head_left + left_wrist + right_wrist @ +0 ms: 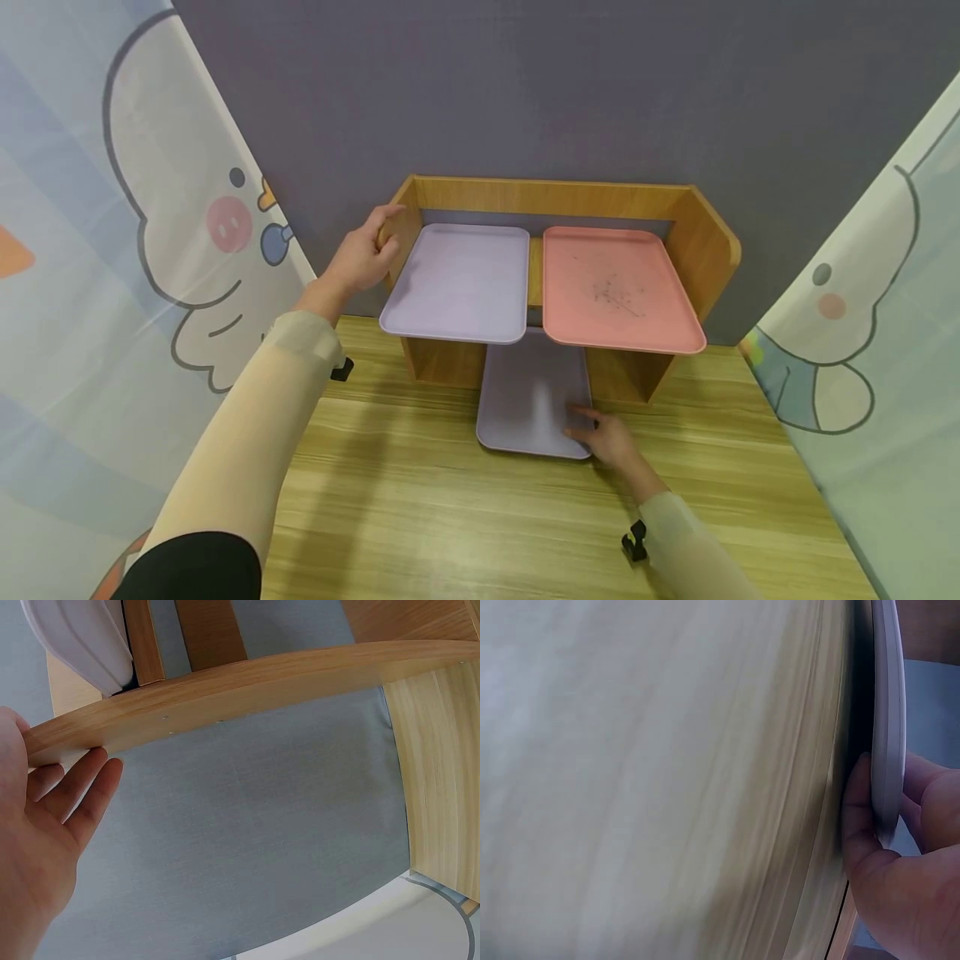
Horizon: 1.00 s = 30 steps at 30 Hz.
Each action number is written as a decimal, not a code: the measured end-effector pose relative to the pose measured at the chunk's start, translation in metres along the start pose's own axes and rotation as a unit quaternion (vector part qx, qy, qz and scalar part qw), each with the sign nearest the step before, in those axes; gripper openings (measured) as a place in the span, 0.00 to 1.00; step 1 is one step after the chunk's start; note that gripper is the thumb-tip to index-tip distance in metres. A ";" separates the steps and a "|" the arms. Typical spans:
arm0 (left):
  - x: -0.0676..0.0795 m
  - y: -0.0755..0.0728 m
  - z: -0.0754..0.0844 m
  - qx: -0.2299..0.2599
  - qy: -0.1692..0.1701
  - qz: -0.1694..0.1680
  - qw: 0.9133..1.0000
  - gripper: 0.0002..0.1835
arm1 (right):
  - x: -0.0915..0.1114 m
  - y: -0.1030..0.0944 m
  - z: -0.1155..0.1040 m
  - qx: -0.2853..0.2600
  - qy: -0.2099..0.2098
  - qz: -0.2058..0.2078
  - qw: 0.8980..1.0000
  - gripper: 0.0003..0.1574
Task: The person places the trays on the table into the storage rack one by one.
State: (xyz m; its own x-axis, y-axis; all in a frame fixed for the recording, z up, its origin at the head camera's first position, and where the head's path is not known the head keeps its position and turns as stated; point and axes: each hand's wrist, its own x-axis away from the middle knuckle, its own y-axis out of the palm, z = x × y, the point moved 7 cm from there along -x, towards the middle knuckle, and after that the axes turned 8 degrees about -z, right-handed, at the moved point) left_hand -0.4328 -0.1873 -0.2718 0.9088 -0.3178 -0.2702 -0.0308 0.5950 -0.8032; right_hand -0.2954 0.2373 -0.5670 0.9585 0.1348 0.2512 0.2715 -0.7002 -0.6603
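A small wooden shelf [555,193] stands on the table, and my left hand [362,257] grips the edge of its left side panel. In the left wrist view, fingers [96,796] press against the panel's outer face. A lavender tray [536,400] lies low, its back part under the shelf's upper level and its front sticking out. My right hand [611,440] pinches that tray's front right corner, fingers over and under the rim, as the right wrist view shows. Another lavender tray [465,279] and a pink tray [618,287] with dark marks sit side by side on top.
The wood-grain table [420,517] extends in front of the shelf. Behind it rises a dark grey partition [555,92]. Cartoon-printed curtains [67,375] hang at both sides.
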 end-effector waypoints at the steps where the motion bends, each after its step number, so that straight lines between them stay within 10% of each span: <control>1: 0.000 0.000 0.000 0.000 0.001 0.000 1.000 0.31 | -0.001 0.000 -0.001 0.000 0.000 0.001 1.000 0.36; 30: -0.001 0.001 0.000 0.003 0.004 0.000 1.000 0.32 | -0.018 -0.006 -0.003 -0.009 -0.011 0.006 1.000 0.34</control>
State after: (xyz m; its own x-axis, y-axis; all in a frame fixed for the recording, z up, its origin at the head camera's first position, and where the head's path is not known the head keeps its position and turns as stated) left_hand -0.4340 -0.1860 -0.2726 0.9058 -0.3227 -0.2744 -0.0287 0.5995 -0.7998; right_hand -0.3146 0.2365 -0.5656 0.9633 0.1410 0.2283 0.2587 -0.7137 -0.6509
